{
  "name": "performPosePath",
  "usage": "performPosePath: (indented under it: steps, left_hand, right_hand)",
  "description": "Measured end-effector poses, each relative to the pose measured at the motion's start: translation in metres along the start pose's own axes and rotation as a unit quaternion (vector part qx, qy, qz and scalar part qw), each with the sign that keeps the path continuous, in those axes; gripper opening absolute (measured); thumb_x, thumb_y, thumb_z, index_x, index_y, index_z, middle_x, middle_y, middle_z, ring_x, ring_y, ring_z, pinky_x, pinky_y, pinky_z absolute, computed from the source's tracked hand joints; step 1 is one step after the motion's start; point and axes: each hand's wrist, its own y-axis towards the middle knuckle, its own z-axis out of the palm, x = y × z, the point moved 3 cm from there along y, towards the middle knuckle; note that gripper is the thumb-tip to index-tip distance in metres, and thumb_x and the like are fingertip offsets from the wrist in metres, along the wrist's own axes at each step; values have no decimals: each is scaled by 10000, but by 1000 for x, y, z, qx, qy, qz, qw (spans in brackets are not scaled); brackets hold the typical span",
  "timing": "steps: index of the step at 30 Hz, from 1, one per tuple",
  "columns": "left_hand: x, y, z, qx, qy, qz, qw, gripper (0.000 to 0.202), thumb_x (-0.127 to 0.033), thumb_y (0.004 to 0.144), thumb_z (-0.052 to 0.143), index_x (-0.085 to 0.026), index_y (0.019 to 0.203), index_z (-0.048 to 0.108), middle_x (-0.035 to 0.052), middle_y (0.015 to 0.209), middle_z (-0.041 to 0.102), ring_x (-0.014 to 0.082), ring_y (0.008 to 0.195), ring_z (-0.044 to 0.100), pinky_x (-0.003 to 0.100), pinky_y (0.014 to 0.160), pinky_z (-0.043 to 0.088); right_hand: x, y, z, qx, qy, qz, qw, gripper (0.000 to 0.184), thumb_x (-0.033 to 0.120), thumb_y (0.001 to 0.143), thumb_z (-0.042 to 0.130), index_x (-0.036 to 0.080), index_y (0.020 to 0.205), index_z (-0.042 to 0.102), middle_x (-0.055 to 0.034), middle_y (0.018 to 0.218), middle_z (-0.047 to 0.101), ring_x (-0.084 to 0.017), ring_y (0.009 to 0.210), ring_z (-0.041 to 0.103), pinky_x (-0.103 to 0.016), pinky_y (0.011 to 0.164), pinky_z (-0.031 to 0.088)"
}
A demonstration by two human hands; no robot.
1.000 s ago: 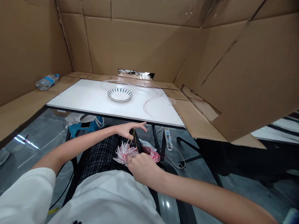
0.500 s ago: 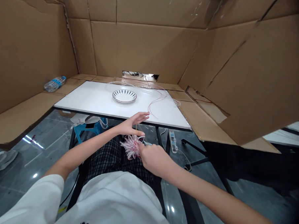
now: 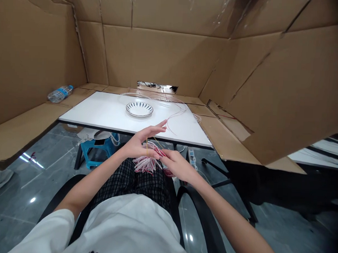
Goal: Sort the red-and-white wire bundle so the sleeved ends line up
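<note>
My right hand [image 3: 177, 164] is closed around a bundle of thin pink, red and white cords [image 3: 146, 163], held over my lap just below the table's front edge. The cord ends fan out to the left under my left hand. A thin yellow rubber band [image 3: 146, 145] is stretched between the thumb and fingers of my left hand [image 3: 141, 142], with another strand slanting toward the bundle. The left fingers point right and stay apart from the thumb, whose tip is close to the cords. Where the band meets the bundle is partly hidden.
On the white table [image 3: 108, 110] stand a striped plate [image 3: 139, 109] and loose pink cords [image 3: 183, 108]. Cardboard walls [image 3: 166, 55] enclose the table. A plastic bottle [image 3: 60, 93] lies at left. Below are a blue stool [image 3: 96, 153] and a power strip [image 3: 192, 157].
The bundle has turned, with its ends now spreading lower left. My right hand has opened its fist into a flatter grip. The yellow band now shows two stretched strands.
</note>
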Motion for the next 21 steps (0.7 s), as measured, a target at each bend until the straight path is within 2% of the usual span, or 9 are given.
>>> performPosePath:
  steps: [2, 5, 8, 10, 12, 15, 18, 21]
  left_hand:
    - [0, -1, 0, 5, 2, -15, 1000, 685, -262, 619, 824, -264, 1247, 550, 93, 1488, 360, 281, 1363, 337, 421, 1150, 240]
    - [7, -2, -2, -24, -48, -43, 998, 548, -275, 667, 794, -237, 1181, 607, 117, 1426, 452, 286, 1313, 420, 430, 1124, 293]
    - [23, -4, -6, -65, -85, -100, 989, 429, -310, 691, 773, -191, 1089, 664, 153, 1390, 483, 305, 1271, 469, 447, 1102, 318]
    - [32, -5, -8, -69, -81, -131, 986, 454, -323, 664, 790, -165, 1075, 677, 177, 1400, 458, 322, 1289, 441, 446, 1107, 303]
    - [34, -6, -7, -50, -66, -155, 984, 484, -312, 649, 799, -160, 1092, 675, 188, 1422, 419, 336, 1307, 412, 446, 1099, 309]
    - [26, -6, -5, -10, -13, -164, 986, 485, -278, 657, 790, -188, 1117, 665, 175, 1434, 405, 331, 1318, 397, 449, 1085, 318]
    - [11, -2, 0, 39, 69, -137, 987, 451, -255, 685, 764, -197, 1120, 662, 159, 1371, 499, 301, 1303, 431, 431, 1080, 321]
    - [1, 6, 13, 113, 113, -116, 980, 443, -250, 669, 769, -199, 1098, 673, 136, 1304, 571, 284, 1210, 535, 382, 1002, 399]
  right_hand:
    - [-5, 3, 1, 14, 45, 3, 999, 242, 299, 849, 397, 138, 761, 555, 9, 641, 494, -125, 578, 412, -231, 545, 296]
    - [-8, 5, 3, 11, 59, -27, 998, 187, 252, 827, 395, 141, 805, 544, 17, 646, 481, -120, 567, 400, -227, 541, 305]
    - [-6, 4, 4, -32, -19, -87, 995, 130, 164, 804, 379, 151, 800, 509, 2, 696, 505, -135, 615, 451, -241, 597, 353]
    - [-3, 1, 6, -75, -101, -125, 984, 125, 145, 808, 377, 148, 809, 502, -43, 829, 536, -161, 717, 501, -264, 666, 392]
    - [0, -3, 8, -110, -177, -134, 969, 150, 149, 826, 380, 133, 869, 522, -100, 1027, 511, -187, 807, 527, -290, 707, 418]
    - [-1, -4, 12, -139, -255, -74, 954, 197, 189, 859, 390, 118, 947, 551, -141, 1163, 417, -190, 767, 542, -307, 651, 441]
    - [-10, 2, 14, -126, -225, -23, 966, 214, 231, 887, 391, 109, 891, 567, -154, 1127, 434, -209, 781, 549, -350, 695, 458]
    - [-21, 13, 16, -54, -131, -30, 989, 172, 213, 866, 430, 117, 821, 565, -119, 939, 536, -230, 827, 552, -377, 773, 458]
